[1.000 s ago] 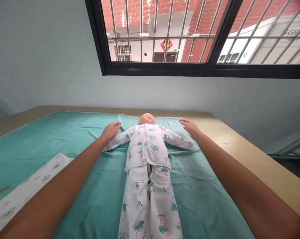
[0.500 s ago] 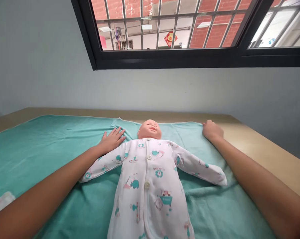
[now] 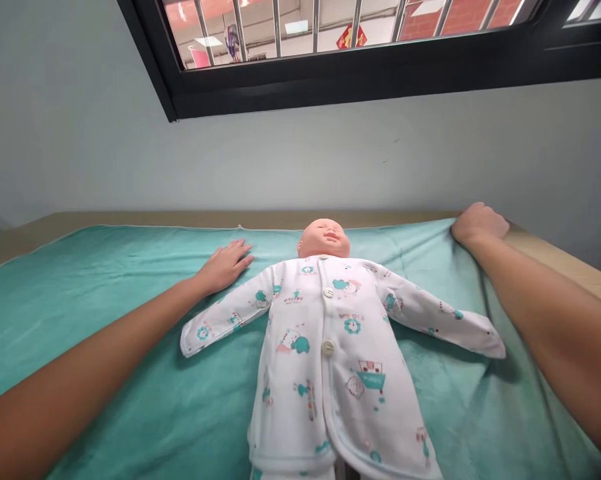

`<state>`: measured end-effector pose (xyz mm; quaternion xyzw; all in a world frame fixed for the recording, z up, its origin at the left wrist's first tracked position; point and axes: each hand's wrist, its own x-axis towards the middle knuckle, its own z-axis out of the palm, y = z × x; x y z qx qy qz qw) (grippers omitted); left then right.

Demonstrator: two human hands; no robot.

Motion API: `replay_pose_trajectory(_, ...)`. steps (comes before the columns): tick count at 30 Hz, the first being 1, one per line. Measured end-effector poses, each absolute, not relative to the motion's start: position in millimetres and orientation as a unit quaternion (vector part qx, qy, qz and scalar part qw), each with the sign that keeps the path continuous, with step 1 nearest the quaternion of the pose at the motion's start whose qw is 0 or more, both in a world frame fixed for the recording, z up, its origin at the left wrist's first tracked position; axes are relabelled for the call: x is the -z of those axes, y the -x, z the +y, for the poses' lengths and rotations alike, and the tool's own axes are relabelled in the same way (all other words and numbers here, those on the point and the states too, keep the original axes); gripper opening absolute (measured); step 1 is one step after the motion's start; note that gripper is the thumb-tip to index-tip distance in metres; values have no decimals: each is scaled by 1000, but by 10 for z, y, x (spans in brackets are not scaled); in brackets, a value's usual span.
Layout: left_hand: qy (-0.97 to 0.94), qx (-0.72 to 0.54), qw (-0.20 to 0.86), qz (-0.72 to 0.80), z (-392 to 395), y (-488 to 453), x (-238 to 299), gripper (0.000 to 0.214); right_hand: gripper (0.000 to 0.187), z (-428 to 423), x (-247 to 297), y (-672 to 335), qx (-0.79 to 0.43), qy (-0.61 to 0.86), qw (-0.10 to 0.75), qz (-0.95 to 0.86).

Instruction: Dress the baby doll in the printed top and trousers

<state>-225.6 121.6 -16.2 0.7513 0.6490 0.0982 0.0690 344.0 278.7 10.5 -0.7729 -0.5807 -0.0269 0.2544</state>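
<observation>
A baby doll in a white printed sleepsuit lies on its back on a teal blanket, arms spread. My left hand rests flat and open on the blanket, just left of the doll's head and above its sleeve. My right hand is closed on the blanket's far right corner, with the cloth pulled taut and lifted along my forearm.
The blanket covers a wooden table that stands against a grey wall. A black-framed barred window is above. The table's bare edge shows at the far right.
My right hand moved farther right and gripped the blanket corner, lifting its right edge. The view shifted closer and left; my left hand stayed flat beside the doll's head.
</observation>
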Motion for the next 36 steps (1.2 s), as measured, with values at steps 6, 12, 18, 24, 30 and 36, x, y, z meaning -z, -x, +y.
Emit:
replay_pose_trajectory(6,-750,-24,70,657,1467,1932,157,67,50,2582,-207,-3452,-15,824,153,-545)
replay_pose_trajectory(12,-746,-33,62,662,1691,2029,210,66,51,1549,-68,-3449,47,778,103,-619)
replay_pose_trajectory(18,-739,-121,50,661,1621,2007,218,57,51,866,61,-3345,16,804,63,-591)
replay_pose_trajectory(24,-698,-231,63,675,1134,2019,11,55,46,918,2,-3633,47,819,96,-564)
replay_pose_trajectory(30,-695,-289,125,647,279,1930,-301,52,38,931,-108,-3513,53,771,130,-621)
replay_pose_trajectory(36,-777,-188,5,601,-329,1664,-142,52,46,508,49,-3104,-39,662,153,-733)
